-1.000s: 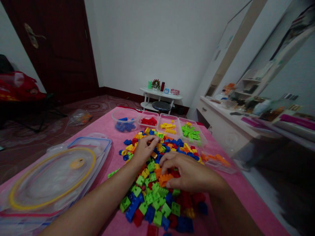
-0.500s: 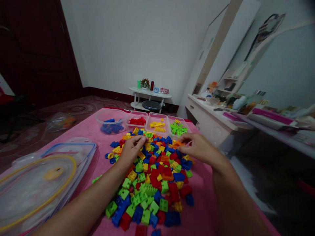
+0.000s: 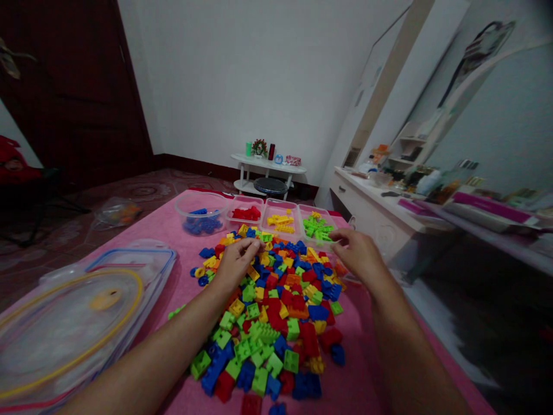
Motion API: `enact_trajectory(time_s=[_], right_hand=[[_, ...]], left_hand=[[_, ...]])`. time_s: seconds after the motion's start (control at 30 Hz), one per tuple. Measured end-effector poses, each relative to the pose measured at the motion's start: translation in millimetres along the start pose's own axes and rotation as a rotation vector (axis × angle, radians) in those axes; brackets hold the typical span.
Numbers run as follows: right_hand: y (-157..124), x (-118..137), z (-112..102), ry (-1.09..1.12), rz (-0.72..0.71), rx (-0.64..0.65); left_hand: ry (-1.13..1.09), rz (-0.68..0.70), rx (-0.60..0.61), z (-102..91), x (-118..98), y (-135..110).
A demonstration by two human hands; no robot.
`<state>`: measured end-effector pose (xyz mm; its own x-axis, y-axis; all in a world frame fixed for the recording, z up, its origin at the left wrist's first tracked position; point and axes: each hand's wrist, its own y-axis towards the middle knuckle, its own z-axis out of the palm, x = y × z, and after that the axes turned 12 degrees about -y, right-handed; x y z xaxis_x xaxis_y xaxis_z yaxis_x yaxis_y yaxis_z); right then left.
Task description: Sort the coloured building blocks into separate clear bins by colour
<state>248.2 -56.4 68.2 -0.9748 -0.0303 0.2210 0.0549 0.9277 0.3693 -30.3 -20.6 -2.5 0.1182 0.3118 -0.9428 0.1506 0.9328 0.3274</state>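
A heap of red, blue, green, yellow and orange toy bricks (image 3: 276, 311) lies on a pink cloth (image 3: 173, 242). My left hand (image 3: 235, 262) rests on the heap's far left part, fingertips pinched together among the bricks. My right hand (image 3: 358, 253) hovers at the heap's far right corner with curled fingers, above a clear tray of orange bricks (image 3: 341, 270) that it mostly hides. Behind the heap stand a round bowl of blue bricks (image 3: 201, 213), a red-brick tray (image 3: 244, 212), a yellow-brick tray (image 3: 280, 218) and a green-brick tray (image 3: 317, 226).
Clear plastic lids with yellow and blue rims (image 3: 86, 305) lie stacked at the left of the cloth. A white dresser (image 3: 375, 210) stands close on the right. Beyond are a small white side table (image 3: 268, 168), a plastic bag on the floor (image 3: 116, 210) and a dark door (image 3: 64, 86).
My right hand left the middle of the heap with an orange brick and moved to the far right, over the orange tray. My left hand stayed on the heap's far left.
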Motion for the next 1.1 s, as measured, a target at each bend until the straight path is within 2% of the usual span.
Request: enact_trajectory(time_s=[0.13,0.23,0.47,0.73,0.83,0.97,1.1], right_hand=[[-7,54,34,-0.042,-0.108,0.121],[-15,71,52,-0.089,-0.142,0.135],[-17,71,60,-0.066,-0.243,0.171],[-14,76,48,-0.019,-0.167,0.164],[-12,73,49,0.12,-0.128,0.179],[-11,71,56,0.427,-0.102,0.182],[-11,75,56,0.524,-0.078,0.178]], left_hand=[[-0.012,0.002,0.01,-0.7,4,1],[0.018,0.026,0.022,-1.2,6,1],[0.184,0.123,0.021,0.2,4,1],[0.451,0.213,0.192,2.9,5,-1],[0.47,0.179,0.187,2.2,6,-1],[0.443,0.153,0.16,1.7,8,-1],[0.408,0.15,0.147,1.6,10,-1]])
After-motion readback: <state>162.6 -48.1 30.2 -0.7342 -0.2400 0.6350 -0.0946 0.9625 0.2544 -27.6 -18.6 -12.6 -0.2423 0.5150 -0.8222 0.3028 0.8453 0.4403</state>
